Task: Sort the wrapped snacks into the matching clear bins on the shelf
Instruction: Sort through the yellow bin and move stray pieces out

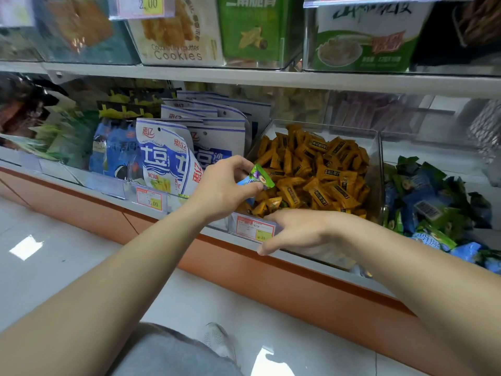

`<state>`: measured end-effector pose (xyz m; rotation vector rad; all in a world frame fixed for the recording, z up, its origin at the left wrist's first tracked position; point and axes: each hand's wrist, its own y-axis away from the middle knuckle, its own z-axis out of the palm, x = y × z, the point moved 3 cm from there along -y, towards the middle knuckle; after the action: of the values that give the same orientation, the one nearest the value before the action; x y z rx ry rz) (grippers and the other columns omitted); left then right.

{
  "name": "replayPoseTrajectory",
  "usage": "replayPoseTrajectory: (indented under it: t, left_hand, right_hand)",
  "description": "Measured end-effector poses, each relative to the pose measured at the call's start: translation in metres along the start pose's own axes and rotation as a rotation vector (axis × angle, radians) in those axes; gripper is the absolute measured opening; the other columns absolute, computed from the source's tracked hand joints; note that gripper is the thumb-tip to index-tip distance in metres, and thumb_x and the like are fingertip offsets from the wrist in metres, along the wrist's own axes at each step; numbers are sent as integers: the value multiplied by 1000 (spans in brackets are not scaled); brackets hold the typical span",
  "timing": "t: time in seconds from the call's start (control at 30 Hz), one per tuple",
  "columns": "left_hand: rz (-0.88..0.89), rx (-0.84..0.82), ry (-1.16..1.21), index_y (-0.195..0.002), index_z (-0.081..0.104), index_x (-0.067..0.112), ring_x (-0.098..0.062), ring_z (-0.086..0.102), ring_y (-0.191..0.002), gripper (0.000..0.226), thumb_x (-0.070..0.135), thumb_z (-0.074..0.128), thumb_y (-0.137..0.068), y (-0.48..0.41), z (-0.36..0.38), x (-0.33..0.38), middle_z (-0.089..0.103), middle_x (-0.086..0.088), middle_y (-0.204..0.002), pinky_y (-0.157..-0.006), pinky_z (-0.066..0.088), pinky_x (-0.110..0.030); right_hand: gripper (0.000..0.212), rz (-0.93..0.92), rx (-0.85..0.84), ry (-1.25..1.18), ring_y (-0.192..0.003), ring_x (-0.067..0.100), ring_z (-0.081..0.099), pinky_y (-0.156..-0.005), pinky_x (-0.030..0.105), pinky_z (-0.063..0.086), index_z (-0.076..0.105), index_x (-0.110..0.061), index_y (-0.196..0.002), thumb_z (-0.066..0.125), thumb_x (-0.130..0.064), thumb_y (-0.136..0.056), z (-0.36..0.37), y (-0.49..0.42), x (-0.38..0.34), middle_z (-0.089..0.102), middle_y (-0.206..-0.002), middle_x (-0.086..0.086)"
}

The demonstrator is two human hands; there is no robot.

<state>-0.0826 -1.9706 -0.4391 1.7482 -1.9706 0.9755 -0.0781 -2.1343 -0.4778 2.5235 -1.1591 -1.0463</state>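
My left hand (225, 185) pinches two small wrapped snacks, a green one (262, 177) and a blue one (246, 182), just above the front left corner of a clear bin (375, 147) filled with orange wrapped snacks (314, 172). My right hand (301, 229) reaches to the front rim of that bin, fingers loosely spread over its price tag (253, 227), holding nothing that I can see. To the right lies a heap of blue and green wrapped snacks (431, 202) in the neighbouring bin.
White and blue snack bags (173, 156) stand in the compartment left of the orange bin. An upper shelf (271, 78) carries cookie boxes (176, 31) and green packs. A grey tiled floor and my shoe (219, 340) are below.
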Motion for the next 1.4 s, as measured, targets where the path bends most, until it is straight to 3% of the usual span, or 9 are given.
replayPoseTrajectory:
  t: [0.43, 0.63, 0.87, 1.0, 1.07, 1.13, 1.23, 1.3, 1.4]
  left_hand:
    - [29, -42, 57, -107, 65, 25, 2, 67, -84, 31, 33, 79, -81, 3, -1, -1, 72, 12, -94, -70, 54, -16]
    - [-8, -30, 98, -108, 66, 25, 1, 67, -83, 32, 35, 79, -81, 1, 0, -4, 71, 13, -91, -60, 53, -15]
    - [-65, -83, 199, -124, 57, 20, -7, 71, -81, 42, 26, 75, -87, -1, 9, 1, 69, 5, -97, -54, 58, -26]
    - [-46, -61, 117, -120, 57, 23, -2, 69, -81, 39, 30, 75, -86, 0, 9, 5, 70, 9, -96, -57, 55, -18]
    - [-35, -1, 27, -118, 61, 22, 1, 65, -85, 36, 32, 75, -86, -1, 6, 5, 69, 11, -102, -66, 52, -9]
    - [-18, 50, -72, -119, 65, 21, 2, 61, -86, 37, 35, 74, -86, -2, 1, 7, 68, 10, -105, -65, 47, -5]
    - [22, 98, -236, -121, 69, 22, -6, 60, -97, 39, 42, 72, -86, -3, -9, 7, 71, 5, -112, -77, 47, -14]
    - [28, 91, -287, -120, 69, 25, -12, 62, -105, 39, 44, 71, -87, -2, -14, 6, 71, 4, -113, -86, 54, -29]
    - [51, 98, -290, -119, 69, 24, -11, 64, -102, 35, 41, 69, -89, 1, -16, 6, 72, 5, -110, -88, 55, -32]
  right_hand:
    - [46, -7, 130, 22, -92, 13, 63, -81, 34, 55, 57, -24, -113, 78, -43, -77, -1, -4, 6, 66, -102, -5]
    - [35, -133, 276, -235, -106, 0, 62, -93, 21, 51, 65, -31, -116, 77, -21, -84, -20, 20, 25, 66, -116, -16]
    - [30, -97, 510, -538, -101, 8, 70, -87, 40, 59, 63, -30, -114, 63, -8, -94, -52, 40, 38, 76, -101, -8]
    - [30, 71, 692, -139, -93, 22, 69, -74, 39, 58, 62, -35, -122, 59, -25, -95, -74, 54, 43, 71, -104, -3]
    - [46, 244, 783, 261, -113, 27, 59, -88, 39, 53, 52, -30, -138, 59, -28, -92, -78, 58, 44, 60, -126, 3]
    - [41, 112, 878, 321, -117, 20, 52, -92, 35, 47, 56, -26, -131, 61, -30, -90, -68, 57, 31, 56, -128, 1]
    - [30, -123, 639, 97, -91, 1, 60, -80, 26, 53, 65, -27, -116, 61, -41, -91, -35, 39, 3, 66, -105, -11]
    - [43, -106, 491, 199, -92, 9, 62, -81, 33, 55, 63, -21, -120, 60, -50, -88, -17, 20, -4, 67, -107, -7]
    - [62, -7, 324, 232, -98, 20, 60, -82, 37, 53, 55, -21, -122, 56, -66, -80, 0, 3, -3, 63, -113, -6]
